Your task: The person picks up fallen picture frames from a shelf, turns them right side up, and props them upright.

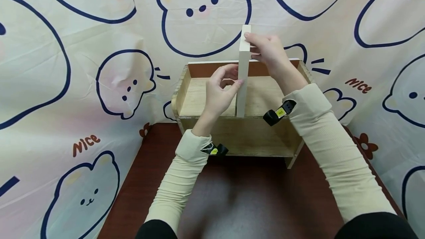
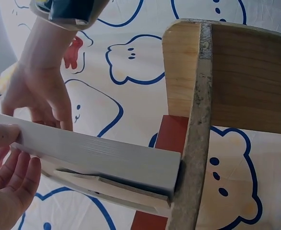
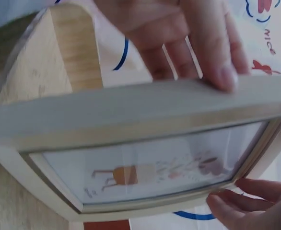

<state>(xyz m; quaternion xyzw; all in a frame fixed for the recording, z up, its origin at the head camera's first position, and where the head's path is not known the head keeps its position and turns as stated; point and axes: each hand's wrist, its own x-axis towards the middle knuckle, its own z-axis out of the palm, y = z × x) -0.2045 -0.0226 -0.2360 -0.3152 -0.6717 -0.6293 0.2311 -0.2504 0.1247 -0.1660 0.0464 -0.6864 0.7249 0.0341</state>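
Head view looks fwd/down from farther back; 2 wrist views, close up, share pic frame [image 2: 97,153].

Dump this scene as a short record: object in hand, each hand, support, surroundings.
object: white rectangular picture frame, upright, edge toward the head camera
picture: white print with a small coloured drawing, details blurred
left_hand: left hand, fingers gripping the frame below mid-height
right_hand: right hand, fingers gripping it near the top
support: pale two-tier wooden shelf; frame's lower end at the upper tier, contact uncertain
surface: dark red-brown tabletop
backdrop: cream sheet with blue-outlined cartoon animals
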